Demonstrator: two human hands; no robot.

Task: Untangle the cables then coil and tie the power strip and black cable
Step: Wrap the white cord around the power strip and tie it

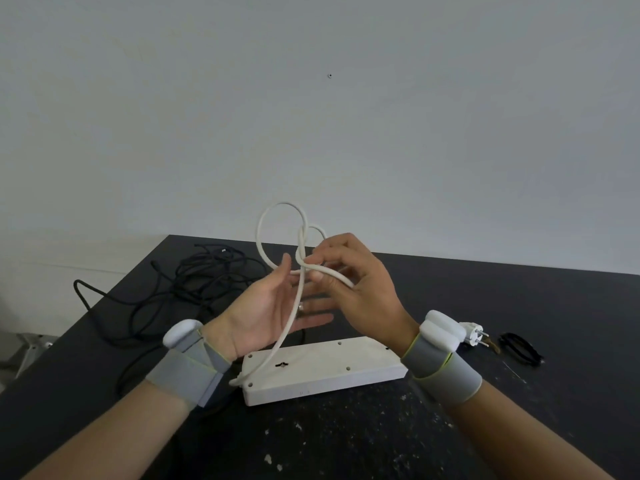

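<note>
Left hand [277, 306] spread open beneath the looped white cord [281, 233]; right hand [353, 289] pinching the cord's crossing. Loose black cable [194, 275] at left; power strip [322, 367] face-down on the dark table [519, 306]; plug [474, 332] and black tie [521, 348] at right. No legible markings.

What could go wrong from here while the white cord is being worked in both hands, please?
1. The white cord crosses itself in loops at the right hand; pulling could tighten them into a knot.
2. The cord runs down to the power strip; a tug might drag or lift it.
3. The black cable lies tangled near the table edge, one loop overhanging; it may slide off.
</note>
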